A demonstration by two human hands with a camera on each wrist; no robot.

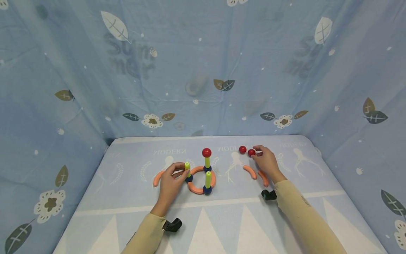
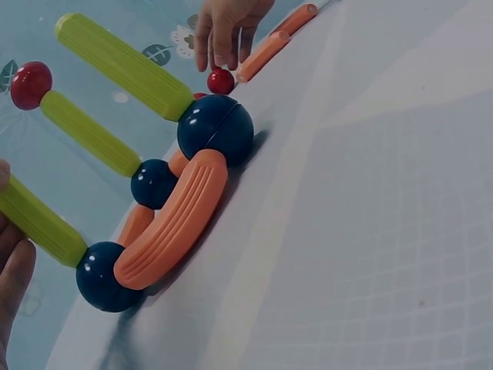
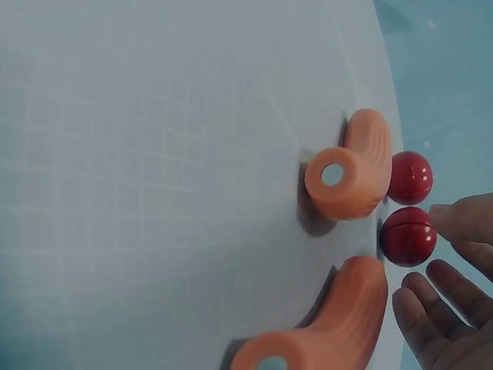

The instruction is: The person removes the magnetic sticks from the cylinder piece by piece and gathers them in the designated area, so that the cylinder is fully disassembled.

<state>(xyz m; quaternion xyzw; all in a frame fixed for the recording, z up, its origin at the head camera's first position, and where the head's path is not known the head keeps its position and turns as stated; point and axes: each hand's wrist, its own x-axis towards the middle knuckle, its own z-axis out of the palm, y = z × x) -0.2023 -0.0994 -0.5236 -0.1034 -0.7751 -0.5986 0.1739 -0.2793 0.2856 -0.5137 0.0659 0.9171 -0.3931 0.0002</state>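
Note:
My left hand [image 1: 171,183] pinches an upright yellow-green magnetic rod [image 1: 188,170] that stands on a dark blue ball [image 1: 189,178] at the left of a ring. Orange curved rods [image 1: 195,189] and dark blue balls form this ring. Two more yellow-green rods rise from it: the front one [image 1: 208,180] has a bare top, and the rear one [image 1: 207,162] carries a red ball [image 1: 206,152]. At the right, my right hand [image 1: 267,163] hovers around a loose red ball [image 3: 409,237], its thumb at the ball's edge and its other fingers spread apart from it.
A second loose red ball [image 1: 242,149] lies just left of the first. Nearer to me are two orange curved rods [image 1: 250,172], and another orange curved rod [image 1: 157,178] lies partly behind my left hand. Patterned blue cloth [image 1: 203,70] hangs around the table's back and sides.

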